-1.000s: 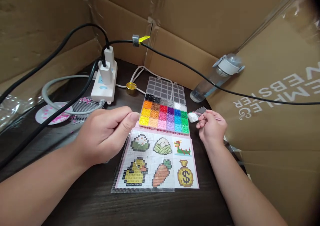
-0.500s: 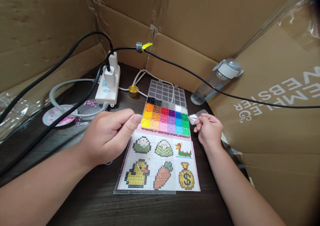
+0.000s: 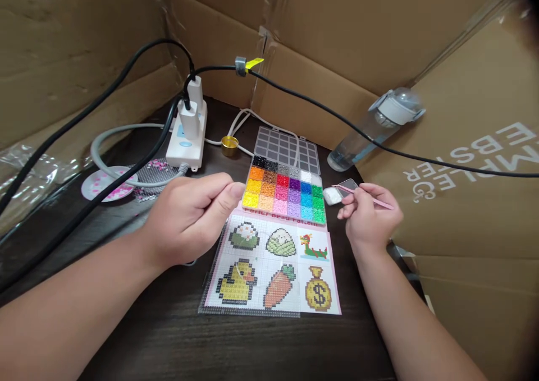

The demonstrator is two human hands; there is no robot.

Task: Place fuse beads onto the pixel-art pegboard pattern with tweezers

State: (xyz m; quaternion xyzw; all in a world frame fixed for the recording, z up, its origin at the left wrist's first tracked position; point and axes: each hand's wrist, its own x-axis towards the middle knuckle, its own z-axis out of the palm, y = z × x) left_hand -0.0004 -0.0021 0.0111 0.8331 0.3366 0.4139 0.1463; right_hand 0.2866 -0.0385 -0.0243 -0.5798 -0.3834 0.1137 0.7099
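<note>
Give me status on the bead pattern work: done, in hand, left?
Done: bead box open, clear pegboard over pattern sheet. In hand: right hand holds pink tweezers, tips over small white bead dish; left hand curled beside the box. Left: whether any beads are placed cannot be told.

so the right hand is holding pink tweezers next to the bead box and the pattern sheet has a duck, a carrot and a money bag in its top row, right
Not quite. The right hand does hold pink tweezers beside the bead box, but on the pattern sheet the duck, carrot and money bag are in the bottom row, not the top. The head view shows this.
</note>
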